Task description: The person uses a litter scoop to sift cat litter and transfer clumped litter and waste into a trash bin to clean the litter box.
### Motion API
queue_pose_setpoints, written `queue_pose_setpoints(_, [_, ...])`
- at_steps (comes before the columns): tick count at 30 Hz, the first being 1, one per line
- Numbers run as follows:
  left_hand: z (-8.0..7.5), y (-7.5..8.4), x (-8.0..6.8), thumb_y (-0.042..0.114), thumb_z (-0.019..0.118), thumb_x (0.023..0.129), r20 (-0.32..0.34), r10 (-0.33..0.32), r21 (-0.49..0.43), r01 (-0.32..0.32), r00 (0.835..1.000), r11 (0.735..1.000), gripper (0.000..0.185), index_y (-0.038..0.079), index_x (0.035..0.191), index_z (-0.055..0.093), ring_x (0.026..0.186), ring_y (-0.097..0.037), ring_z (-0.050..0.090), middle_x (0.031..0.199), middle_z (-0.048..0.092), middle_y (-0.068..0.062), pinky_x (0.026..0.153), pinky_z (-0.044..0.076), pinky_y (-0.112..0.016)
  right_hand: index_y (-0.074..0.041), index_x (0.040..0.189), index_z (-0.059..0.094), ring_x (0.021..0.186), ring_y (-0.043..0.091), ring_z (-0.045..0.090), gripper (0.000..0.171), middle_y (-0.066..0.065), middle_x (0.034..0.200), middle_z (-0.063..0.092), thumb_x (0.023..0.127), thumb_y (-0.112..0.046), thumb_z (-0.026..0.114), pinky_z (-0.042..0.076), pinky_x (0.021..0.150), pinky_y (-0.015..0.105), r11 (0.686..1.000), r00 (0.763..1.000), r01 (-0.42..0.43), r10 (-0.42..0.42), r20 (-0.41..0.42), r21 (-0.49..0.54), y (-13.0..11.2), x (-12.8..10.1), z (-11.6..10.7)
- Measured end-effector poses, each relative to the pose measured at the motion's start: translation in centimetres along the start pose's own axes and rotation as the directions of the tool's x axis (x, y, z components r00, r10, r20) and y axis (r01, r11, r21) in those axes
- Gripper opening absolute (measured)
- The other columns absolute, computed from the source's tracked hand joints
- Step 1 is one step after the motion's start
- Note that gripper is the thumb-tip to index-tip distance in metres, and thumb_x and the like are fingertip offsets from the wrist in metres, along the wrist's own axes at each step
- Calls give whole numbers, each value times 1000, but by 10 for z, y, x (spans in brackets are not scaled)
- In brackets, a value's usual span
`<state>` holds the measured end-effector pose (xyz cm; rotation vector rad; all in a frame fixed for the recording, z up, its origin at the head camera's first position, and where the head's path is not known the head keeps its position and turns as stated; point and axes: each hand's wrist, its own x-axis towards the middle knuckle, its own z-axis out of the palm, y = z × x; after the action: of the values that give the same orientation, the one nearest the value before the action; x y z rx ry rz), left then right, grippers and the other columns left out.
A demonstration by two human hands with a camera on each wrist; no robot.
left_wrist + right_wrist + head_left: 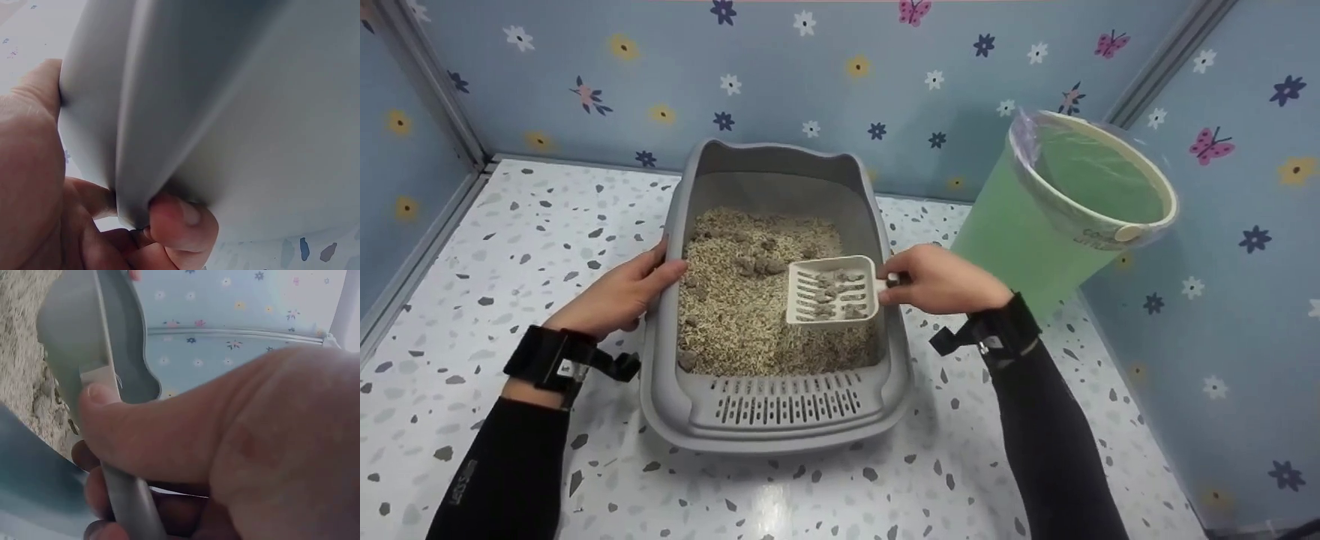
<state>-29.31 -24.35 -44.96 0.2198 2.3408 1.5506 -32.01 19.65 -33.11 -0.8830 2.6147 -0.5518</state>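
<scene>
A grey litter box (776,435) with a high back wall stands on the floor, holding tan granular litter (735,315). My left hand (619,292) grips its left rim, thumb on top; in the left wrist view the fingers (183,225) curl under the rim's edge. My right hand (941,279) holds a white slotted litter scoop (870,262) by its handle, above the litter at the right side. Several greyish clumps (826,289) lie in the scoop. More clumps (760,265) rest on the litter left of it. In the right wrist view, my thumb presses along the scoop handle (132,500).
A pale green bin (1005,225) with a clear liner over its rim stands right of the litter box, near the corner. Blue flower-patterned walls (780,90) rise behind and at both sides. The floor (585,480) is white with grey speckles.
</scene>
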Motion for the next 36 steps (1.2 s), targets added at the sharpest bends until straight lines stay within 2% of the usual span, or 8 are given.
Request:
queue_pose_setpoints(2, [0, 0, -1, 69, 45, 114, -4, -6, -4, 6, 1000, 1000, 87, 32, 180, 1, 60, -11, 36, 101, 48, -11, 52, 40, -26, -16, 120, 85, 71, 16, 56, 18, -2, 89, 70, 106, -26, 78, 52, 71, 38, 999, 999, 46, -46, 15, 1, -5, 4, 3])
queue_pose_setpoints(5, [1, -1, -2, 68, 44, 114, -1, -15, -8, 15, 1000, 1000, 88, 31, 180, 1, 58, -10, 35, 98, 47, -9, 52, 40, -26, -15, 122, 84, 73, 15, 59, 20, -2, 93, 72, 107, -27, 79, 54, 73, 38, 995, 995, 102, -102, 23, 21, -11, 10, 8])
queue_pose_setpoints(11, [1, 1, -1, 69, 44, 114, 0, -10, 11, 10, 1000, 1000, 90, 28, 181, 0, 56, -10, 36, 90, 45, -4, 51, 41, -26, -15, 121, 86, 72, 15, 55, 18, -4, 95, 73, 104, -19, 81, 50, 70, 35, 998, 999, 45, -44, -24, 36, -3, 2, 6])
queue_pose_setpoints(17, [1, 3, 0, 69, 45, 114, 7, -3, 0, 3, 1000, 1000, 88, 30, 180, 1, 57, -10, 34, 94, 45, -8, 51, 39, -26, -16, 121, 86, 73, 15, 55, 19, -4, 92, 71, 105, -23, 79, 50, 69, 36, 997, 998, 59, -58, -37, 45, 1, -2, 3])
queue_pose_setpoints(24, [2, 0, 2, 66, 45, 115, 18, -1, -24, 1, 1000, 1000, 87, 32, 180, 0, 54, -9, 32, 89, 42, -5, 49, 37, -25, -16, 120, 85, 71, 14, 52, 17, -4, 82, 61, 108, -24, 76, 47, 68, 36, 998, 997, 59, -58, -46, 32, 1, -7, -1])
queue_pose_setpoints(30, [1, 0, 3, 68, 45, 114, 14, 0, -20, 0, 1000, 1000, 86, 34, 180, 0, 55, -10, 33, 90, 43, -6, 49, 38, -26, -16, 121, 83, 74, 16, 55, 18, -4, 84, 62, 109, -26, 74, 48, 71, 37, 998, 997, 49, -48, -58, 25, -1, -15, -14])
queue_pose_setpoints(36, [0, 0, 3, 68, 44, 115, 11, -5, -8, 6, 1000, 1000, 86, 34, 180, 1, 56, -10, 34, 94, 46, -8, 50, 38, -26, -11, 123, 82, 74, 19, 54, 22, 2, 85, 65, 111, -26, 73, 46, 73, 38, 1000, 991, 7, -9, -131, -11, -2, -30, -43])
